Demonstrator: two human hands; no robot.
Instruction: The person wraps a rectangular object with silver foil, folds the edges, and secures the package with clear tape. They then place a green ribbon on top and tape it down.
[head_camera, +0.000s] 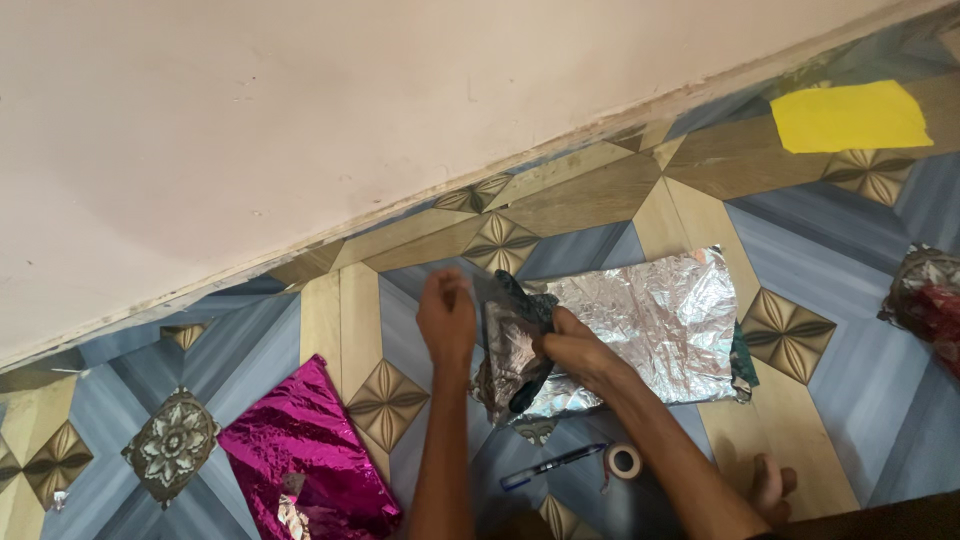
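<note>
One pen (551, 466), one tape roll (624, 461) — right hand (575, 350) presses one silver foil sheet (660, 320).

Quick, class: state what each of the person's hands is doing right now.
Left hand: raised over the folded edge of the silver foil sheet; whether it grips cannot be told.
Right hand: closed on the silver foil sheet's folded part.
</note>
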